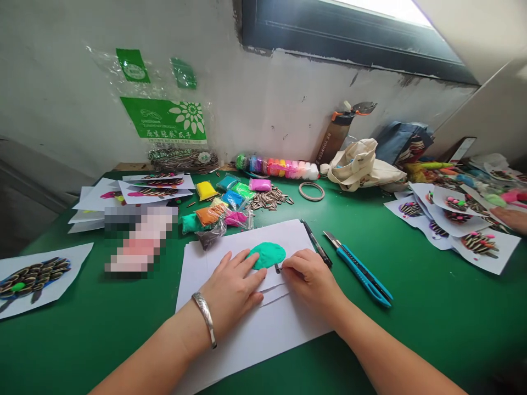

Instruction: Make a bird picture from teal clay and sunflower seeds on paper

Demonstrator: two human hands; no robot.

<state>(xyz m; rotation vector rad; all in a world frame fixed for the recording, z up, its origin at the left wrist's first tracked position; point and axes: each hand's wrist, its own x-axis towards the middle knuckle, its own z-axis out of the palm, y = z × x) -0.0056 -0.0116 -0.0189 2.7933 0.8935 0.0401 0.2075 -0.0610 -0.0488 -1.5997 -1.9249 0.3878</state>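
My left hand (233,288), with a silver bangle on the wrist, lies flat on white paper sheets (247,329), fingers stretched out and fingertips on the left edge of a flat teal clay patch (267,254). My right hand (308,277) is pinched on a small striped sunflower seed (277,268) and holds it at the lower right edge of the clay. The paper lies on a green table (411,329).
A blue utility knife (360,270) and a black pen (316,244) lie right of the paper. Coloured clay packets (224,206), loose seeds (269,198), a tape ring (311,191), a bottle (340,131), cloth bag (362,164) and finished seed pictures (457,219) fill the back. Another person's hand (513,218) is at the right edge.
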